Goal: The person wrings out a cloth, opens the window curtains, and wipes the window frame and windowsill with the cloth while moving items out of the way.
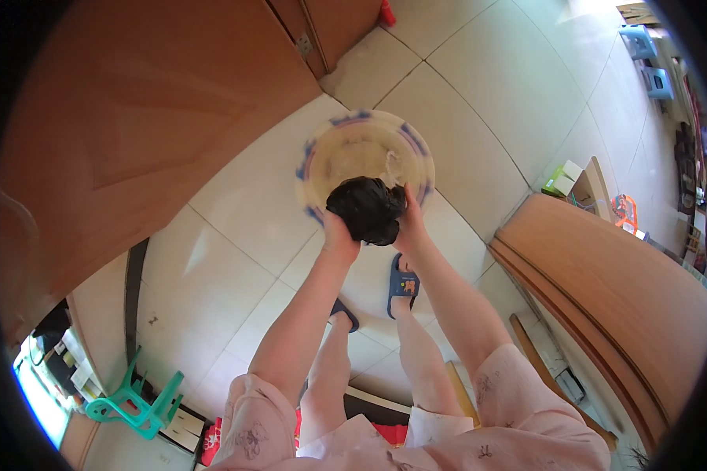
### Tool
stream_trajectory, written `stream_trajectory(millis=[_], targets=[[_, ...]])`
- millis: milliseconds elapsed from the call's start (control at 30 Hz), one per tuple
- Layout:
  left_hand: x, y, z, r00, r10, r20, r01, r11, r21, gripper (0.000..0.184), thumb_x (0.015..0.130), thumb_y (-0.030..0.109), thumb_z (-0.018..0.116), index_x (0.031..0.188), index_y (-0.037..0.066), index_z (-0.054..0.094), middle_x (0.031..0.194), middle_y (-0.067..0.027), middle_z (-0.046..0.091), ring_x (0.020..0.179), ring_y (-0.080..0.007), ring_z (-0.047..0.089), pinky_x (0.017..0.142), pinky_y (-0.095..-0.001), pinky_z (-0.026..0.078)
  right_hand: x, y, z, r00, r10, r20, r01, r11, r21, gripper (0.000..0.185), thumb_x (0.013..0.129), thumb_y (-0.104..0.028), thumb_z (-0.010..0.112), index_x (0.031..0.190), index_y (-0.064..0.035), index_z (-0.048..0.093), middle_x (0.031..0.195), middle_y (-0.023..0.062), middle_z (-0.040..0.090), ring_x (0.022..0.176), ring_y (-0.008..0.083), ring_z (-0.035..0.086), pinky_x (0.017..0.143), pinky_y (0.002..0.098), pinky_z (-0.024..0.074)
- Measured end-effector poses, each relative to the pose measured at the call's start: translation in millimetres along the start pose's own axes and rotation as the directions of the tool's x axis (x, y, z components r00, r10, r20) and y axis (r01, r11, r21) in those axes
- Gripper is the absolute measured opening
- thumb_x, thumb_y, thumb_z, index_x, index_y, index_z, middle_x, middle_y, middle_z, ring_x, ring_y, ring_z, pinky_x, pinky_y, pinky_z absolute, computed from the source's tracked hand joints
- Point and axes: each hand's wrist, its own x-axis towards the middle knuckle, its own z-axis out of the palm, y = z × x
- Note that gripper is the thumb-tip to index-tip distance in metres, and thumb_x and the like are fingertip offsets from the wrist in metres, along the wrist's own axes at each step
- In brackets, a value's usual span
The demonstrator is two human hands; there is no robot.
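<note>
A bunched-up black cloth with a wet-looking sheen is held between both hands. My left hand grips its left side, with most of the fingers hidden under it. My right hand closes on its right side, and those fingers are also partly hidden. Just beyond and beneath the bundle is a round pale basin with a blue-patterned rim, slightly blurred. Something whitish, perhaps splashing water, shows inside it.
A wooden door stands at the left, and wooden furniture at the right. A green plastic stool is at the lower left. Blue stools stand far right. My slippered feet are on the tiled floor.
</note>
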Motion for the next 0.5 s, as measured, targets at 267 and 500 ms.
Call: stream_trajectory(millis=[267,500], targets=[[16,5,26,0.925,0.293,-0.241,-0.114,0.821,0.560,0.023,0.092,0.017,0.052,0.115,0.015,0.055,0.111,-0.0077,0.063,0.113,-0.0232,0.055,0.092,-0.0380,0.045,-34,-4,53,0.996,0.079,0.050,-0.057,0.936,-0.347,0.061,0.088,-0.048,0.065,0.126,-0.0024,0.054,0.122,0.0117,0.062,0.114,0.0242,0.059,0.100,0.0402,0.0461],[13,42,32,0.999,0.003,-0.039,0.034,0.415,0.909,0.033,0.080,0.013,0.054,0.113,0.010,0.059,0.108,-0.0074,0.063,0.105,-0.0212,0.056,0.089,-0.0341,0.044,-54,-18,46,0.962,0.267,-0.054,-0.257,0.820,-0.511,0.059,0.083,-0.032,0.073,0.131,-0.0044,0.050,0.118,0.0113,0.063,0.101,0.0222,0.063,0.091,0.0355,0.0508]])
